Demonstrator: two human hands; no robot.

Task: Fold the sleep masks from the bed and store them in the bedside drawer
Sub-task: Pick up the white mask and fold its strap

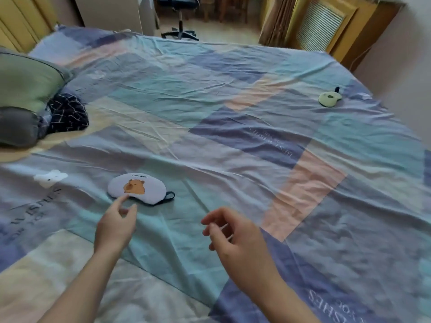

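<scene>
Patchwork bedsheet [233,101] wrinkled; pillows [25,85] far left, office chair [180,24] beyond. Capybara mask [137,188] flat near left hand [115,226], fingers loosely spread, forefinger touching its edge. Right hand [235,238] loosely curled, empty. Green mask [329,98] near right edge.

We look across a wide bed [210,113] covered by a wrinkled patchwork sheet in blue, teal, peach and cream blocks. At the bed's left edge lie a green pillow [28,82], a dark patterned cloth [67,115] and a grey cushion [16,127]. Beyond the bed's far side we see a pale tiled floor [221,31] and the wheeled base of an office chair [179,31]. To the far right of the bed stands a wooden cover with a slatted grille [321,26], with a striped curtain [279,19] beside it. Soft daylight fills the room.
</scene>
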